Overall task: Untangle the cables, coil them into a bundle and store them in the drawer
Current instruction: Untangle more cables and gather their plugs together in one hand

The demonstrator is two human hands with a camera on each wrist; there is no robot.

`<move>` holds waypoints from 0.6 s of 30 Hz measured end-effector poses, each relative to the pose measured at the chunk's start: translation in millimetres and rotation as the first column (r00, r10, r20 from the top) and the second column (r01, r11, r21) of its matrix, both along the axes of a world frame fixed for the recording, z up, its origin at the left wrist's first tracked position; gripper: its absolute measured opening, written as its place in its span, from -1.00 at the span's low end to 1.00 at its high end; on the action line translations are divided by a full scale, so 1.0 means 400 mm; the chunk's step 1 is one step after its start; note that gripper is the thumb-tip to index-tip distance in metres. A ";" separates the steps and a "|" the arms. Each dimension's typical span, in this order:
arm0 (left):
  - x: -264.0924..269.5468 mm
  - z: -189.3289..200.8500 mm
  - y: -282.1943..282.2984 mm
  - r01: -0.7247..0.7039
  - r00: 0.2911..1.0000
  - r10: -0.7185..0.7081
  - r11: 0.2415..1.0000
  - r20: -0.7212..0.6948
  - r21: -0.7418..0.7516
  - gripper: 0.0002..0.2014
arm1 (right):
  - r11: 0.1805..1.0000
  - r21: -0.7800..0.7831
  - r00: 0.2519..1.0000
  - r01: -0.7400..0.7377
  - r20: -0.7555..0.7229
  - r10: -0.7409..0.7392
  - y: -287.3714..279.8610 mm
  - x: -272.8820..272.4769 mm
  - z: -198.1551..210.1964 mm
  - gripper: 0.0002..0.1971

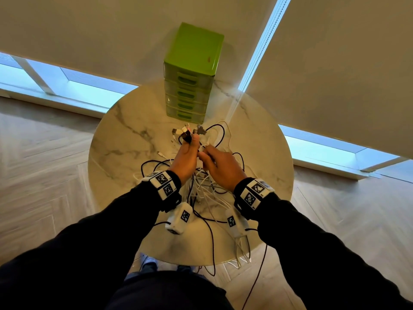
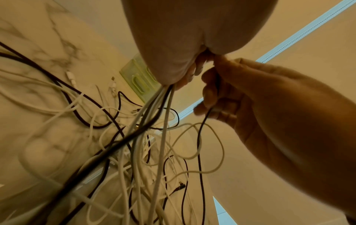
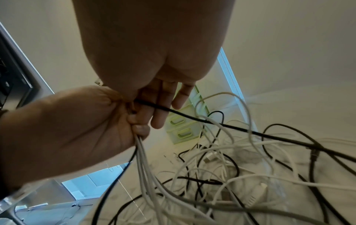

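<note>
A tangle of black and white cables [image 1: 202, 189] lies on the round marble table [image 1: 125, 135]. My left hand [image 1: 190, 145] grips a bunch of cable ends, their plugs [image 1: 186, 132] sticking out above the fist. In the left wrist view the gripped bundle [image 2: 159, 106] hangs down from that fist. My right hand [image 1: 204, 154], just right of the left and touching it, pinches one black cable [image 3: 192, 118] that runs down into the tangle. The green drawer unit [image 1: 190, 74] stands at the table's far side, all its drawers shut.
Several cables hang over the table's near edge [image 1: 241, 253] toward the wooden floor. Behind the table are a pale wall and low windows [image 1: 89, 86]. Bare marble lies left of the tangle. My feet show under the table's front edge.
</note>
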State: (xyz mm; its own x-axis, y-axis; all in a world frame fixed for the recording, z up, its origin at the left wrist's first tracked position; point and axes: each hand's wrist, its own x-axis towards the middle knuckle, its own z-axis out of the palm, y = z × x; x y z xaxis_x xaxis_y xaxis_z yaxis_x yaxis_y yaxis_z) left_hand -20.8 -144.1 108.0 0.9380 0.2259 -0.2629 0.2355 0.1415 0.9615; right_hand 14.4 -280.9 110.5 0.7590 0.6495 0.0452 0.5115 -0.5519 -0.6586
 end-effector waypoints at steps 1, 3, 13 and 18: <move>0.006 0.000 0.008 -0.027 1.000 0.027 1.000 -0.007 0.016 -0.30 | 1.000 -0.004 1.000 -0.017 0.002 0.017 -0.009 -0.002 -0.009 -0.71; 0.021 0.009 0.028 -0.087 0.996 0.087 0.996 0.036 0.021 -0.39 | 0.998 -0.009 0.998 -0.056 -0.006 0.055 -0.032 -0.003 -0.040 -0.64; 0.090 0.105 0.150 -0.271 0.945 0.302 0.937 0.122 -0.220 -0.67 | 0.845 -0.535 1.000 -0.019 -0.025 0.006 -0.203 0.061 -0.119 -0.69; 0.062 0.043 0.073 -0.068 0.996 0.064 0.997 0.065 0.049 -0.77 | 0.949 -0.268 0.986 0.167 0.073 -0.153 -0.122 0.100 -0.066 -0.69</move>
State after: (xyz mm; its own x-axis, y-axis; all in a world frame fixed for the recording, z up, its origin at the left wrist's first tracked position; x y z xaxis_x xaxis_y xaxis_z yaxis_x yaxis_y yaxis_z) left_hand 3.9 -115.0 125.1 0.9349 0.2994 -0.1904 0.1659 0.1053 0.9805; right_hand 54.6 -329.6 84.0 0.8554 0.5125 -0.0754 0.4301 -0.7838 -0.4479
